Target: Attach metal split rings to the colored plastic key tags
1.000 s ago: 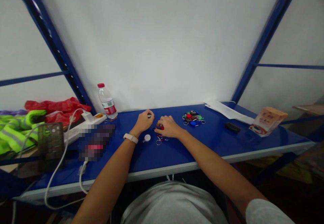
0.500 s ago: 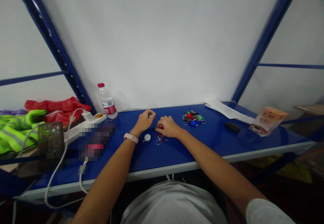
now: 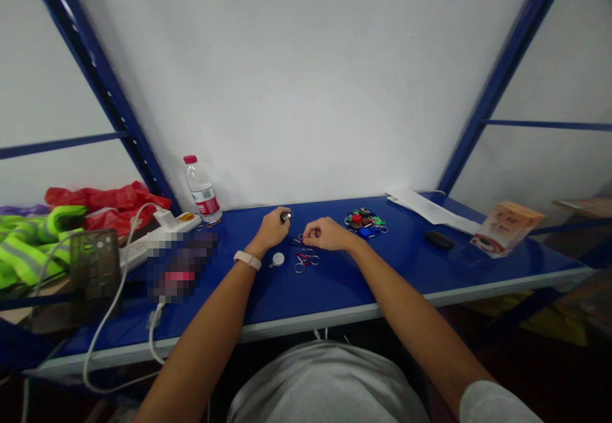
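Observation:
My left hand (image 3: 272, 227), with a pale band on its wrist, is closed around a small dark and silver object (image 3: 285, 217) just above the table. My right hand (image 3: 327, 234) is pinched, its fingertips at a dark carabiner with a ring (image 3: 296, 242); whether they grip it is unclear. Just below lie red carabiners with key rings (image 3: 302, 259). A round white badge reel (image 3: 278, 258) with a metal clip rests below my left hand. Beyond my right hand sits a pile of coloured key-ring pieces (image 3: 366, 222), in red, blue, green and black.
On the blue table (image 3: 325, 292), a water bottle (image 3: 204, 193) stands at the back left, beside a power strip (image 3: 138, 250) with cables. To the right are white papers (image 3: 430, 211), a black case (image 3: 438, 239) and a printed card box (image 3: 505, 229). Blue rack posts flank both sides.
My right hand has lifted slightly and shifted right, uncovering the dark carabiner and more of the red ones. My left hand has turned a little, showing more silver on its object.

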Tool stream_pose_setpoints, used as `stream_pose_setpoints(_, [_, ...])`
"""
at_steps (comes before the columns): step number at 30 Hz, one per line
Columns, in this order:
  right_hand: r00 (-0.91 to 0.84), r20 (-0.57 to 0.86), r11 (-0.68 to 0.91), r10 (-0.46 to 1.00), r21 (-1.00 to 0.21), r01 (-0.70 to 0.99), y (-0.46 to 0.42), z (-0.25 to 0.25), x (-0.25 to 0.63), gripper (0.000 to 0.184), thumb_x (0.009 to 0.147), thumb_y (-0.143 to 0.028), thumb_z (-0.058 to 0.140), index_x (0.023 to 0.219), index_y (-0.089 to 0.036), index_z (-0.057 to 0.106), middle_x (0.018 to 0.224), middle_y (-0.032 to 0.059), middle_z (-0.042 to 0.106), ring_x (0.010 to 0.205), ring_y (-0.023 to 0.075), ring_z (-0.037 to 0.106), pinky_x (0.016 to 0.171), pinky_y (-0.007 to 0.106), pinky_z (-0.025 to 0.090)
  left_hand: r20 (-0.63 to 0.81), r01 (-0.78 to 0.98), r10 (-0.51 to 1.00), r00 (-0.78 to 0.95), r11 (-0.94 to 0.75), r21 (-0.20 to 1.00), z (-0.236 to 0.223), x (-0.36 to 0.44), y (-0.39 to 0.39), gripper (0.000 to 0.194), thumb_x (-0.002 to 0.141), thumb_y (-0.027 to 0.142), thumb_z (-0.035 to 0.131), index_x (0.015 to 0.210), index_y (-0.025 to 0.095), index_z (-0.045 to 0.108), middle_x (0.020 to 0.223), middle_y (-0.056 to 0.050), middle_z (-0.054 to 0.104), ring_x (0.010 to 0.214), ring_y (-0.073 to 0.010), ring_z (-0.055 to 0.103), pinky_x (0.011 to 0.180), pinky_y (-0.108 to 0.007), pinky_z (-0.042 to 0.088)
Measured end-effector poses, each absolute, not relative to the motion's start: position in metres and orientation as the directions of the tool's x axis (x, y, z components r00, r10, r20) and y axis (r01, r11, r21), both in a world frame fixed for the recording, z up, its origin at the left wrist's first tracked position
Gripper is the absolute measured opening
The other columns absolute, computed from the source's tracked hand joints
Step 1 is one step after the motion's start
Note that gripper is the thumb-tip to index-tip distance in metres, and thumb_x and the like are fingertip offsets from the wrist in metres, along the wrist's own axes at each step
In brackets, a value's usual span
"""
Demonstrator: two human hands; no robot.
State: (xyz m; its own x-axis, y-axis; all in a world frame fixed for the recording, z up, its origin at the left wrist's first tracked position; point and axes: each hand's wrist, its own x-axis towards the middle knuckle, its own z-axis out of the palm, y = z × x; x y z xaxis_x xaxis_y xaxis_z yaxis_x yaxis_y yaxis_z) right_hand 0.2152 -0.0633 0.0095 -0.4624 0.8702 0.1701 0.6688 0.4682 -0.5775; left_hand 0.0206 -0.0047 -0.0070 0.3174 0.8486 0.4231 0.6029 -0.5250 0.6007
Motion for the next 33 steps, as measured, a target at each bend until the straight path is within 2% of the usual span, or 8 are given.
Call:
stream_pose_setpoints(6, [-0.525, 0.068, 0.454, 0.848, -0.604, 0.655, -0.062, 0.014, 0.23, 0.022, 0.072, -0.034, 0.067, 0.082, -0.014, 0.073, 0.055, -0.0043, 0.054, 0.05, 0.0065, 0.042, 0.05, 0.019, 0.028, 0.409, 0.609, 0.848, 0.338, -0.528, 0.591, -0.009, 0.021, -0.003, 0.034, 0.081, 0.014, 0.053, 0.114, 0.014, 0.062, 0.088, -0.009, 0.069, 0.086, -0.0197, 0.066, 0.087, -0.033, 0.05])
stream_pose_setpoints(11, [-0.551, -0.001, 0.446, 0.835, -0.585, 0.678, -0.063, 0.013, 0.229, 0.025, 0.07, -0.033, 0.07, 0.087, -0.015, 0.074, 0.056, -0.0046, 0.054, 0.051, 0.0071, 0.045, 0.051, 0.02, 0.03, 0.402, 0.619, 0.845, 0.352, -0.532, 0.577, -0.007, 0.021, -0.006, 0.034, 0.08, 0.013, 0.052, 0.113, 0.014, 0.062, 0.087, -0.008, 0.069, 0.085, -0.0193, 0.066, 0.087, -0.032, 0.05])
stream_pose_setpoints(17, [-0.46, 0.089, 0.439, 0.883, -0.5, 0.746, -0.06, 0.009, 0.228, 0.021, 0.073, -0.026, 0.065, 0.089, -0.015, 0.074, 0.059, -0.0028, 0.058, 0.053, 0.0079, 0.048, 0.053, 0.019, 0.032, 0.401, 0.619, 0.846, 0.35, -0.531, 0.579, -0.006, 0.021, -0.007, 0.033, 0.079, 0.013, 0.053, 0.111, 0.014, 0.063, 0.085, -0.007, 0.068, 0.082, -0.0189, 0.066, 0.085, -0.031, 0.05])
stream_pose_setpoints(21, [-0.463, 0.134, 0.468, 0.876, -0.473, 0.747, -0.061, 0.007, 0.222, 0.017, 0.075, -0.024, 0.063, 0.085, -0.016, 0.074, 0.06, -0.002, 0.06, 0.054, 0.0078, 0.049, 0.054, 0.019, 0.032, 0.401, 0.603, 0.843, 0.358, -0.537, 0.591, -0.005, 0.021, -0.008, 0.032, 0.079, 0.012, 0.054, 0.11, 0.015, 0.063, 0.084, -0.007, 0.068, 0.082, -0.0187, 0.065, 0.084, -0.031, 0.05])
stream_pose_setpoints(27, [-0.442, 0.093, 0.436, 0.892, -0.435, 0.788, -0.061, 0.004, 0.217, 0.018, 0.073, -0.027, 0.068, 0.086, -0.017, 0.073, 0.066, -0.0002, 0.064, 0.057, 0.0089, 0.052, 0.055, 0.02, 0.034, 0.4, 0.602, 0.84, 0.366, -0.542, 0.587, -0.006, 0.021, -0.009, 0.03, 0.08, 0.014, 0.054, 0.109, 0.016, 0.062, 0.08, -0.005, 0.068, 0.077, -0.0173, 0.065, 0.079, -0.029, 0.051])
stream_pose_setpoints(33, [-0.445, 0.038, 0.403, 0.895, -0.497, 0.769, -0.061, 0.004, 0.218, 0.011, 0.074, -0.021, 0.063, 0.08, -0.015, 0.071, 0.063, -0.0005, 0.064, 0.054, 0.0082, 0.052, 0.052, 0.019, 0.034, 0.366, 0.571, 0.857, 0.363, -0.515, 0.639, -0.009, 0.022, -0.008, 0.032, 0.079, 0.02, 0.057, 0.111, 0.016, 0.055, 0.077, -0.003, 0.066, 0.063, -0.0137, 0.061, 0.065, -0.025, 0.048])
